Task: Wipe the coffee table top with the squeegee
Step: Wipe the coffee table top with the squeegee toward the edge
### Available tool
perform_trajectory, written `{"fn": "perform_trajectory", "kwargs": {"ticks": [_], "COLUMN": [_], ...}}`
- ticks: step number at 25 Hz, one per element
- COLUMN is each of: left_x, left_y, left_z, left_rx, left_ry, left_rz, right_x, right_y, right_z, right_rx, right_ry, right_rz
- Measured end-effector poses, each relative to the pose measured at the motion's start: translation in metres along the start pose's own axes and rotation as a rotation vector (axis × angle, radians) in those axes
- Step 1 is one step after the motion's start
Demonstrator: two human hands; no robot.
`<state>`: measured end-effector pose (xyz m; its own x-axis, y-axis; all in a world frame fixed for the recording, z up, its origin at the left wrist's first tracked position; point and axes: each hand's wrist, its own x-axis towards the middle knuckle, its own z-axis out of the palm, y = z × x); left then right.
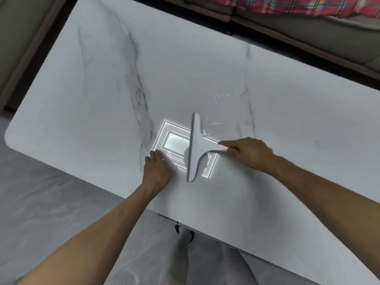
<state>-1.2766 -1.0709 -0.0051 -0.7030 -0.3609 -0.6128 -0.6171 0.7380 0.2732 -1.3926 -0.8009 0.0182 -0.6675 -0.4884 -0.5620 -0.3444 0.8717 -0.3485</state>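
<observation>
White squeegee [194,148] on the marble-patterned table [102,89], near the front edge, blade running roughly front to back, handle pointing off to the right. Right hand [249,154] wrapped around the handle end, grip closed on it, forefinger laid out along the top of the handle toward the blade. Blade well clear of the fingers, out to the left of the grip, with the handle's flared neck between them. Whether the blade edge actually meets the surface: cannot tell for certain, though it sits very close over it.

Left hand [157,171] flat on the table just left of the blade's near end, fingers together and stretched forward, holding nothing. Apart from the squeegee, with a narrow strip of table between.

Bright rectangular reflection of a ceiling light [174,144] on the glossy top, under and beside the blade. Thin wet streaks [214,124] glinting just right of the blade's far end. Grey floor [51,202] below the front edge; plaid fabric [267,5] on a sofa beyond the far side.
</observation>
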Motion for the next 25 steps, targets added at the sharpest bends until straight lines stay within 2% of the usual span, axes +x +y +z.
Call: {"fn": "perform_trajectory", "kwargs": {"ticks": [3,7,10,12,14,20,22,25], "left_x": [0.008,0.015,0.014,0.019,0.03,0.051,0.053,0.054], "left_y": [0.051,0.092,0.105,0.111,0.113,0.102,0.103,0.103], "left_z": [0.01,0.022,0.033,0.037,0.04,0.048,0.048,0.046], "left_rx": [0.021,0.057,0.123,0.238,0.295,0.328,0.337,0.352], "left_ry": [0.009,-0.137,0.051,0.131,0.078,0.013,-0.003,-0.025], "left_rz": [0.083,0.038,0.045,0.007,-0.056,-0.071,-0.066,-0.073], "right_x": [-0.035,-0.084,-0.096,-0.071,-0.017,0.149,0.159,0.125], "right_y": [0.064,0.133,0.161,0.158,0.135,0.027,0.019,0.047], "right_z": [-0.017,-0.04,-0.057,-0.07,-0.086,-0.107,-0.101,-0.087], "right_rx": [0.057,0.045,-0.034,-0.001,0.078,0.159,0.104,0.053], "right_ry": [0.025,0.088,0.164,0.243,0.281,0.217,0.19,0.195], "right_rz": [0.14,0.276,0.325,0.272,0.195,-0.033,-0.037,-0.046]}}
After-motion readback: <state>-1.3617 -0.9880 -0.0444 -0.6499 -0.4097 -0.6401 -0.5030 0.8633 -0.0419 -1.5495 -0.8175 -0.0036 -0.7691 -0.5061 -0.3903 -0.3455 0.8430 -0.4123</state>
